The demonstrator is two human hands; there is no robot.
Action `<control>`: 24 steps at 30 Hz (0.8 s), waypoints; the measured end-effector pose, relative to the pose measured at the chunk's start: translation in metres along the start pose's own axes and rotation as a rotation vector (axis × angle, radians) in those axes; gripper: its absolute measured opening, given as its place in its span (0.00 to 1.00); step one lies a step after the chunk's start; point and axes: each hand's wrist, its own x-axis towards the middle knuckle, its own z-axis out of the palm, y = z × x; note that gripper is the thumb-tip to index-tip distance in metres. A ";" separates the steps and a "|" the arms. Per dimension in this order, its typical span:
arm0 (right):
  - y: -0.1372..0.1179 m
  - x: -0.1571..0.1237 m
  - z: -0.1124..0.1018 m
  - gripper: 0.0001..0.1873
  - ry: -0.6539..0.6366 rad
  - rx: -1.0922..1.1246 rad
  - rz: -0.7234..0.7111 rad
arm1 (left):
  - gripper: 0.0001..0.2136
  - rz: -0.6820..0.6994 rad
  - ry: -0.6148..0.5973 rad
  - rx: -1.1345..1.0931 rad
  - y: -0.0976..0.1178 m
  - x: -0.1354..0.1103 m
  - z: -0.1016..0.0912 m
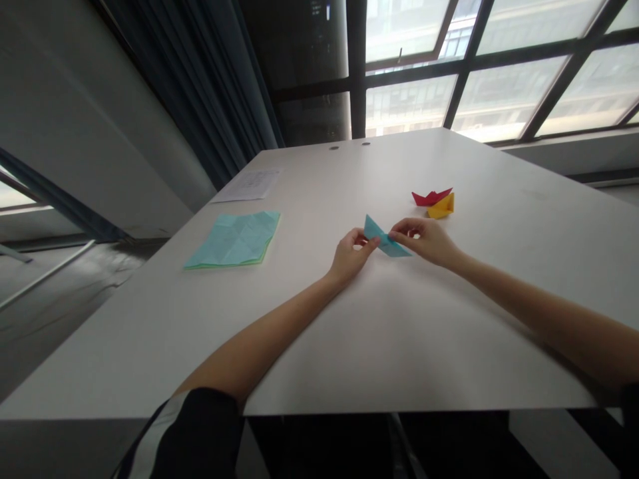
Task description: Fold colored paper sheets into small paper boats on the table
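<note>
Between my two hands is a light blue folded paper boat (394,249), tilted, with one pointed end up to the left and the other down to the right. My left hand (352,253) pinches it at its left side between thumb and fingers. From the right, my right hand (424,238) pinches its upper middle edge. Just beyond my right hand lie a red paper boat (430,197) and a yellow paper boat (442,207), close against each other. The fingertips cover part of the blue paper's folds.
A stack of creased paper sheets (234,239), light blue on top with green below, lies on the left of the white table (319,359). Behind it is a printed white sheet (249,185). A dark blue curtain (200,73) and windows stand past the table's far edge.
</note>
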 end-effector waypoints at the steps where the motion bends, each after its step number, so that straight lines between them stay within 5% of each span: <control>1: -0.001 0.002 -0.004 0.12 -0.049 -0.097 -0.063 | 0.12 0.032 0.057 0.018 0.001 0.000 0.000; 4: -0.001 0.005 -0.010 0.10 -0.184 -0.274 -0.250 | 0.09 0.145 0.121 0.146 0.003 -0.001 -0.002; 9: -0.001 0.009 -0.005 0.10 -0.260 -0.377 -0.349 | 0.04 0.287 -0.007 0.432 0.000 -0.004 -0.006; 24: -0.006 0.013 -0.003 0.16 -0.410 -0.452 -0.290 | 0.15 0.099 -0.084 0.666 -0.001 -0.003 -0.010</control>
